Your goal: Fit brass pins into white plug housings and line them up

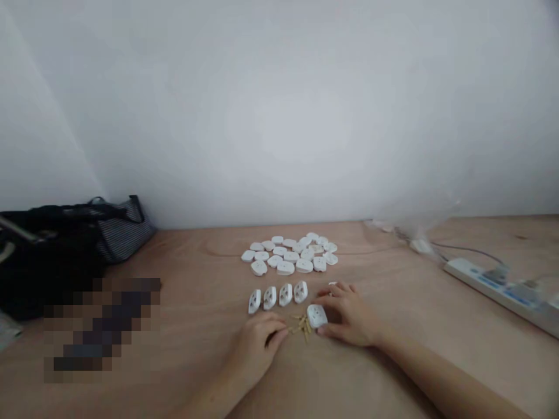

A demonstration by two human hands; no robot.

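Note:
My right hand point(349, 314) grips a white plastic socket housing point(317, 316) between thumb and fingers, its face with small holes tilted up. Just left of that housing lies a small pile of brass pins point(302, 325). My left hand point(261, 338) is at the pile's left side, thumb and forefinger closed in a pinch; what is between the fingertips is too small to tell. Behind my hands stands a row of several white housings point(285, 295) on edge, metal parts showing inside. Another white piece point(333, 284) is mostly hidden behind my right hand.
Many white housings point(286, 268) lie in a cluster farther back on the wooden table point(196, 349). A power strip point(489, 285) with cables is at right, near a clear plastic bag point(410, 224). Black bags point(124, 230) sit at left, beside a blurred-out dark object point(105, 326).

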